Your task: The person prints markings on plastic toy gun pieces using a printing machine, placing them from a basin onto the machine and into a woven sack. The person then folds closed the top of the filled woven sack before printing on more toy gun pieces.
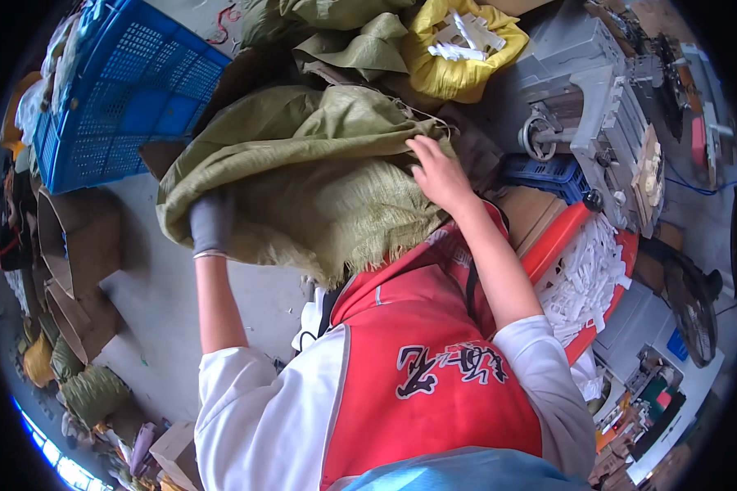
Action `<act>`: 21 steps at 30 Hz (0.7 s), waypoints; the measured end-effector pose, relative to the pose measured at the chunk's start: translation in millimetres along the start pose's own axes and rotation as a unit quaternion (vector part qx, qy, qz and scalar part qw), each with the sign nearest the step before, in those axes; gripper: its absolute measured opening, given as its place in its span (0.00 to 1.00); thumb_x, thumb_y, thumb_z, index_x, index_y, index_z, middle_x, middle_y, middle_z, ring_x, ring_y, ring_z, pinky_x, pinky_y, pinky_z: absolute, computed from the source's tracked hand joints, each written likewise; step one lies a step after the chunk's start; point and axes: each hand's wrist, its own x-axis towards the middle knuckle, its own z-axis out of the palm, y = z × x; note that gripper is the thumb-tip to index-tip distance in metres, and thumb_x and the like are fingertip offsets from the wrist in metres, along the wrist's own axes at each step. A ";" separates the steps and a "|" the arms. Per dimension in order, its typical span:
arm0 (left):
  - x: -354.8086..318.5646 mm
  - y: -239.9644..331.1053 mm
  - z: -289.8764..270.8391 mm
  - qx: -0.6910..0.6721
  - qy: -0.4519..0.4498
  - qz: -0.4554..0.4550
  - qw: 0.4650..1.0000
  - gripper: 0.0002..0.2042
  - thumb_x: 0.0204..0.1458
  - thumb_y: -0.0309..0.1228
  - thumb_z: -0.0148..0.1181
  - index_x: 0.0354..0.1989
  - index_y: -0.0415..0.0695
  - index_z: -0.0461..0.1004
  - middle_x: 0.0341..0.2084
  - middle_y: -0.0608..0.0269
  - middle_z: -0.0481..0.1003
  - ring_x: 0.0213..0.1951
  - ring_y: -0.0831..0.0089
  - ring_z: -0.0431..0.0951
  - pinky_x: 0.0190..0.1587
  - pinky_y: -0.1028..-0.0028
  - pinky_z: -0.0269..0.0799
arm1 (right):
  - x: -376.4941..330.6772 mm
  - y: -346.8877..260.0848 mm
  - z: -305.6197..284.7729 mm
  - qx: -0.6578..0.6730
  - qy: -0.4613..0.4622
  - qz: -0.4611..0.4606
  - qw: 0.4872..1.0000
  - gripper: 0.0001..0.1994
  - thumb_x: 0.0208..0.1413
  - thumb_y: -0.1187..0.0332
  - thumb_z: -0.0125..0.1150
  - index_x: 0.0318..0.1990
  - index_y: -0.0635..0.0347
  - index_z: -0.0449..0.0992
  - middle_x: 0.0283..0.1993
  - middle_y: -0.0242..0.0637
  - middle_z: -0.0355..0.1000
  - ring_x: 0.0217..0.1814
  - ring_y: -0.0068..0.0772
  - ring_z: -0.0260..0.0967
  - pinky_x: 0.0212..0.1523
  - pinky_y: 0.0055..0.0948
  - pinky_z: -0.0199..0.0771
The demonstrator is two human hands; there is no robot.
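A large olive-green woven sack [336,192] lies slack across my lap, its frayed edge toward me. My left hand [210,222], in a grey glove, reaches up under the sack's folded rim on the left; its fingers are hidden by the cloth. On the right side of the sack, my bare right hand [440,173] rests with its fingers stretched out and apart, touching the fabric near its upper edge.
Far left stands a blue perforated crate [139,98]. Beyond the sack, a yellow bag [467,74] holds white plastic parts. A grey machine with a handwheel [539,135] stands right, near a red tub [561,241] of white pieces. Cardboard boxes [78,241] sit left.
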 end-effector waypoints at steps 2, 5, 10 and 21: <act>13.0 -6.4 -9.4 -0.111 0.061 -0.013 0.992 0.13 0.60 0.38 0.56 0.42 0.42 0.79 0.38 0.50 0.80 0.36 0.50 0.81 0.43 0.56 0.76 | 8.8 -5.5 7.8 0.003 -0.077 0.025 0.997 0.21 0.59 0.63 0.56 0.60 0.52 0.68 0.56 0.44 0.72 0.47 0.53 0.75 0.46 0.48 0.77; 32.5 45.7 -9.8 -0.248 0.190 0.094 0.945 0.15 0.57 0.38 0.59 0.47 0.42 0.78 0.43 0.49 0.79 0.46 0.50 0.79 0.51 0.58 0.74 | 30.0 -17.5 20.1 -0.004 -0.179 0.024 0.983 0.21 0.59 0.68 0.55 0.61 0.48 0.69 0.59 0.43 0.70 0.51 0.51 0.74 0.46 0.46 0.76; 105.5 116.3 13.1 -0.348 0.132 0.081 0.925 0.26 0.55 0.34 0.62 0.63 0.44 0.66 0.55 0.40 0.72 0.55 0.43 0.73 0.58 0.58 0.70 | 49.4 3.7 24.5 -0.076 0.048 -0.053 0.995 0.26 0.57 0.74 0.58 0.64 0.49 0.67 0.62 0.44 0.67 0.58 0.52 0.69 0.56 0.46 0.72; 283.3 132.0 94.0 -0.559 0.058 -0.147 0.814 0.28 0.64 0.51 0.49 0.60 0.38 0.71 0.56 0.45 0.74 0.61 0.58 0.71 0.62 0.67 0.64 | 107.4 82.8 64.8 0.129 0.064 0.046 0.989 0.13 0.62 0.62 0.58 0.52 0.51 0.73 0.48 0.43 0.72 0.51 0.52 0.71 0.51 0.42 0.74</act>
